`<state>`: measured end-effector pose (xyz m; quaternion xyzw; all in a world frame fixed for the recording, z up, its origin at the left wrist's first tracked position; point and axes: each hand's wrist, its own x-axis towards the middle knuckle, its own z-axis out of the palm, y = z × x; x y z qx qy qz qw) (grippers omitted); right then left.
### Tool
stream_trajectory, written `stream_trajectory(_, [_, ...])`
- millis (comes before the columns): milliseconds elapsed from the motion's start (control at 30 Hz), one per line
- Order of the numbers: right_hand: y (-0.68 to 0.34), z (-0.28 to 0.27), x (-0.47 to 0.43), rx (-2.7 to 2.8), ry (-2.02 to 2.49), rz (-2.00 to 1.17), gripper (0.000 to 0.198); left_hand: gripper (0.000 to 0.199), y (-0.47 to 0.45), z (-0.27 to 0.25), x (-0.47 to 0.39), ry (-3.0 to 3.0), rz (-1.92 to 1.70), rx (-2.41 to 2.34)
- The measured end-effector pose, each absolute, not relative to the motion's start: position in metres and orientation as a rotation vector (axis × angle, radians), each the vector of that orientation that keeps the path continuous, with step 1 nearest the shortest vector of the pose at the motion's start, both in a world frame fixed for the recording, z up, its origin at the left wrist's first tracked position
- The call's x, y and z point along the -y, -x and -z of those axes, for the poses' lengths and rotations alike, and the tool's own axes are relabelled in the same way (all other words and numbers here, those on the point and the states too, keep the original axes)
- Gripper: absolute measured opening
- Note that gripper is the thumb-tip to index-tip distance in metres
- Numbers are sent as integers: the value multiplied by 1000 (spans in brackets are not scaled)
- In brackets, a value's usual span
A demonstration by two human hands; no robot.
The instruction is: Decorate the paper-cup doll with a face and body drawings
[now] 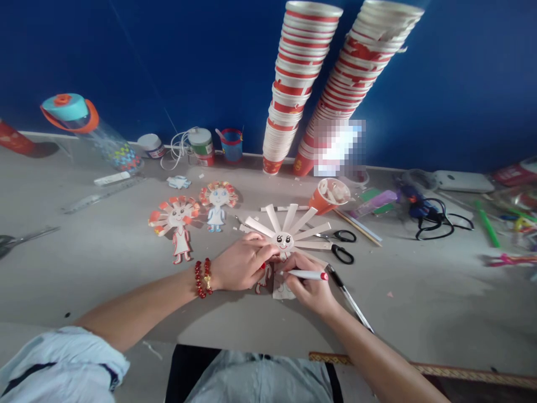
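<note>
My right hand (pixel 312 291) is closed around a white marker (pixel 308 275) with a red end. Its tip side points left, over a white paper piece (pixel 284 290) with a faint drawn figure. My left hand (pixel 241 262) wears red bead bracelets (pixel 200 278) and has its fingers curled on the paper doll (pixel 283 239), which has a smiling face and white strips fanned out like hair. Partly under the left fingers lies a small red-outlined drawing (pixel 263 280). Black-handled scissors (pixel 344 254) and a black-and-clear pen (pixel 350 299) lie beside my right hand.
Two finished-looking paper dolls (pixel 182 238) lie to the left. Tall paper cup stacks (pixel 289 84) lean near the blue wall. A cup of scraps (pixel 329 196), a water bottle (pixel 104 140), jars (pixel 201 146) and a glue gun (pixel 422 207) stand or lie around.
</note>
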<state>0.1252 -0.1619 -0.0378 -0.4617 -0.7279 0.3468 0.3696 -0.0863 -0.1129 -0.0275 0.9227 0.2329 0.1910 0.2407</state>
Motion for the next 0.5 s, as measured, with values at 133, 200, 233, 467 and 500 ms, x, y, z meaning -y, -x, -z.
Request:
stream_trajectory(133, [-125,38,162,1855,1199,-884,11,37,87,28,113,-2532,-529,-642])
stream_trajectory(200, [-125,37,162,1847,1204,-882,11,38,86,29,113,-2534,-533,-641])
stream_trajectory(233, [-125,37,162,1845,1206,-883,10,39,86,29,112,-2534,-531,-641])
stream_trajectory(467, [-125,37,162,1856,1203,-869,11,44,86,31,112,-2526,-525,-643])
stream_trajectory(500, [-125,38,162,1861,1205,-867,11,43,86,31,112,-2524,-526,-644])
